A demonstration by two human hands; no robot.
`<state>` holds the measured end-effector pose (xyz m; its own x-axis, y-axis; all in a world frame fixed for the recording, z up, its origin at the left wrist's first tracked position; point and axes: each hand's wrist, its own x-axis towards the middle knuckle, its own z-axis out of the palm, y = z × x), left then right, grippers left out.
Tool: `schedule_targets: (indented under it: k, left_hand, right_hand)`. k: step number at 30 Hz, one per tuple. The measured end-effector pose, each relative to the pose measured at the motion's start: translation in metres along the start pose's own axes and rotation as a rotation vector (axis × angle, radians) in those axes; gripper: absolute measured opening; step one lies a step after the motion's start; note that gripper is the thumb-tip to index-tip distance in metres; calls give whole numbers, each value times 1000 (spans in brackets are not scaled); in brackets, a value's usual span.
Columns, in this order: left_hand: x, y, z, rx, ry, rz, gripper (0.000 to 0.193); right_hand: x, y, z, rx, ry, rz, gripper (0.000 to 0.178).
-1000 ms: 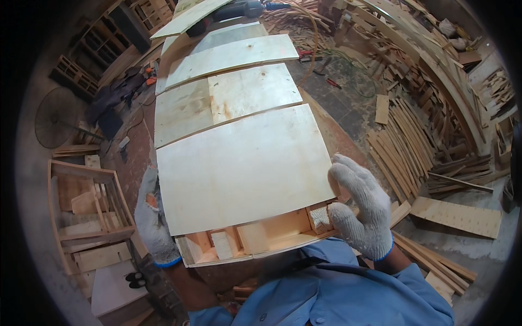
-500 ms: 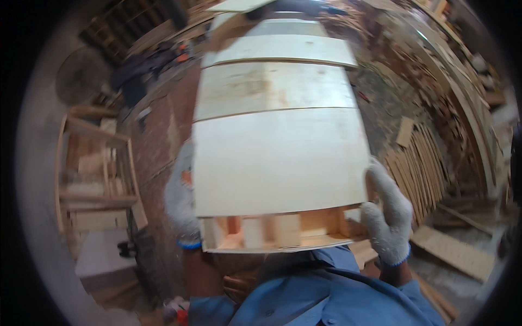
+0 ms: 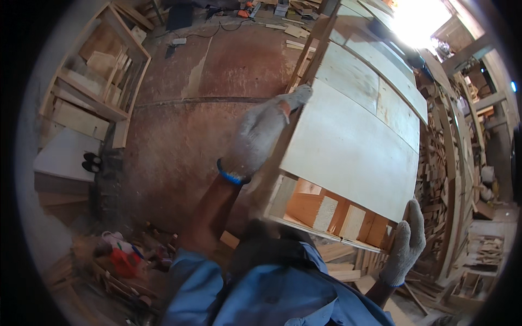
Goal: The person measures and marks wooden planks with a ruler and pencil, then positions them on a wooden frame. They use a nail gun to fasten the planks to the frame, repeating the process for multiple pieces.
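A long wooden frame (image 3: 283, 198) covered with pale plywood sheets (image 3: 353, 146) stretches away from my body, tilted toward the right. Its near end is uncovered, with short wooden blocks (image 3: 325, 212) showing between the rails. My left hand (image 3: 254, 135), in a whitish knit glove with a blue cuff, grips the left side, fingertips over the top edge. At the near right corner my right hand (image 3: 405, 247), gloved alike, holds the frame between thumb and fingers; part of its grip is hidden beneath.
A reddish-brown worn board surface (image 3: 190, 136) spreads to the left. Beyond it stands an open wooden frame (image 3: 128, 117). Stacked wood strips (image 3: 435, 190) line the right side. A red item (image 3: 126, 262) and scraps lie at the lower left. Bright light glares at the upper right.
The covered frame has swung to the right in view and now slants. My left hand has gone farther up its left edge; my right hand remains at the near right corner.
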<state>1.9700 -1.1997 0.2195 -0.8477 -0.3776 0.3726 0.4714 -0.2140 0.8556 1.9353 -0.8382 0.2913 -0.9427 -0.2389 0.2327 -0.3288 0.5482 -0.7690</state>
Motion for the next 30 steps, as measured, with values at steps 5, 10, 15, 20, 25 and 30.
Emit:
schedule_targets:
  k: [5, 10, 15, 20, 25, 30]
  left_hand:
    - [-10, -25, -10, -227, 20, 52, 29]
    - [-20, -25, -3, -43, 154, -3, 24]
    - [-27, -37, 9, -207, 213, -155, 28]
    - [-19, -6, 14, -353, 270, -9, 43]
    - [-19, -10, 9, -187, 139, -182, 41]
    - [-23, -15, 9, -179, 146, -106, 41]
  right_hand:
    - [0, -4, 3, -105, 55, -4, 56]
    - [0, -14, 13, -121, 76, 47, 53]
    - [0, -12, 7, -222, 82, 27, 53]
    - [2, -15, 13, -175, 108, 2, 54]
    - [-3, -9, 12, -205, 140, 26, 54]
    - [-6, -20, 16, -160, 143, 72, 53]
